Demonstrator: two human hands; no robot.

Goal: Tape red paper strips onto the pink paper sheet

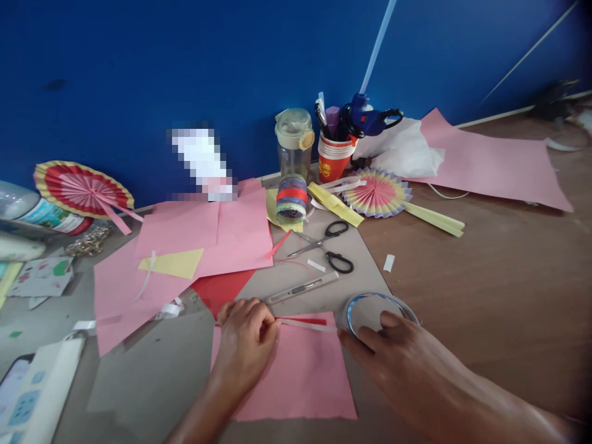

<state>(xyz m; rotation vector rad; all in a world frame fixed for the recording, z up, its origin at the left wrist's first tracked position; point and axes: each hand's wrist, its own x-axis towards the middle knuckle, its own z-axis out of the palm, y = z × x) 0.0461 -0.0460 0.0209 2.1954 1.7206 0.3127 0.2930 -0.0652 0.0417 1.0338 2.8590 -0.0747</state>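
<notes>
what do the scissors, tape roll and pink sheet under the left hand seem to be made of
Scissors: grey, metallic-looking blades, likely steel; smooth black handles, probably plastic.
Tape roll: smooth, pale, blue inner rim; perhaps plastic film, core material unclear.
Pink sheet: matte, thin, flat; likely paper.

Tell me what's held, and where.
Right hand: tape roll, by its near rim. Left hand: on the pink sheet, at its far edge; any grip can't be told.

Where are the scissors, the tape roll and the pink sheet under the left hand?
Scissors (319, 244), head view: near the pivot.
Tape roll (406, 306), head view: right side of its ring.
Pink sheet (303, 376), head view: bare middle.
</notes>
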